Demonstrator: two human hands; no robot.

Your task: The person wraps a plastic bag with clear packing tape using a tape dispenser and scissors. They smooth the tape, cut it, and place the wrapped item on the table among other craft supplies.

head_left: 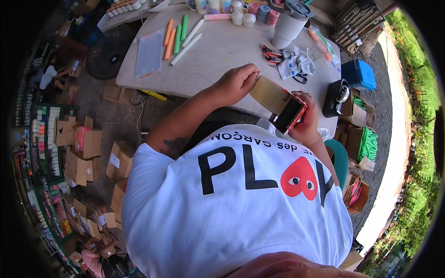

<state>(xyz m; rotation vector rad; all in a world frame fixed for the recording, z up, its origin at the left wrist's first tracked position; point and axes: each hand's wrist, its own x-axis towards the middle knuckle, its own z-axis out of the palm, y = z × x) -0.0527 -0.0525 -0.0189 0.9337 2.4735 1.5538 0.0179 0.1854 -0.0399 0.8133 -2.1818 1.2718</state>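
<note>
Between my hands is a boxy thing with red edges and a dark face [288, 113], and a wide, shiny tan strip [265, 95] stretches out of it. I cannot tell its exact kind. My left hand [237, 84] is closed in a fist with the strip's far end at its fingers. Wrapped round the red-edged side, my right hand [307, 119] grips the boxy thing. Both hands are above the table's near edge. Nearest beyond them lie a white and blue cloth [296, 64] and red-and-black hand tools [272, 54].
Orange, green and white candle-like sticks [178, 38] and a clear plastic sleeve [149, 53] lie on the white table [218, 51]. Behind stand a white tumbler [286, 28] and small jars [249, 19]. A black tape dispenser [334, 98] sits at right. Cardboard boxes [83, 162] fill the left floor.
</note>
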